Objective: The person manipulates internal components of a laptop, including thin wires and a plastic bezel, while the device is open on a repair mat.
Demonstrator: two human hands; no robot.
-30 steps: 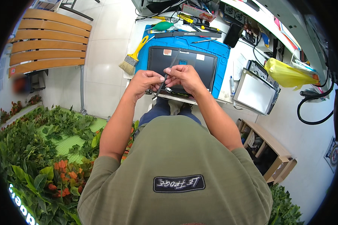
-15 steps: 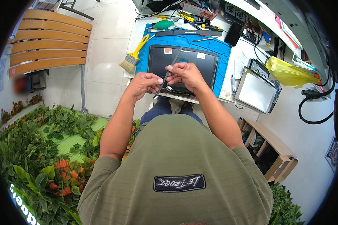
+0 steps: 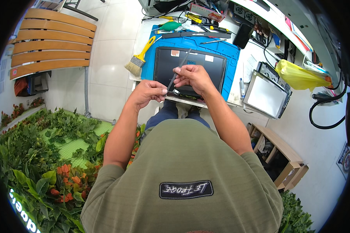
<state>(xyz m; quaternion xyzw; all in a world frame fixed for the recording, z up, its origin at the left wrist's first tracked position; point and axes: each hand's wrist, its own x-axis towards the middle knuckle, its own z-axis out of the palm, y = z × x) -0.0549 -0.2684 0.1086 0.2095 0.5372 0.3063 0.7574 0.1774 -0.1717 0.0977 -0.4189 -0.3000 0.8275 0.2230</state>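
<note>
Thin dark strip [image 3: 172, 81] was held over near part of dark panel [image 3: 213, 72], its lower end pinched by L hand [image 3: 148, 92], approx. mid-length by R hand [image 3: 195, 79]; both hands nearly closed. Light, even tension was judged advisable, w/o kinking.

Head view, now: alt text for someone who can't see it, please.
A person's left hand and right hand pinch a thin dark strip over a dark screen on a blue mat. A yellow-handled brush lies at the mat's left edge.

Pale lettering [image 3: 179, 190] on dark shirt patch [image 3: 186, 196]; white letters [image 3: 22, 211] lower left.
</note>
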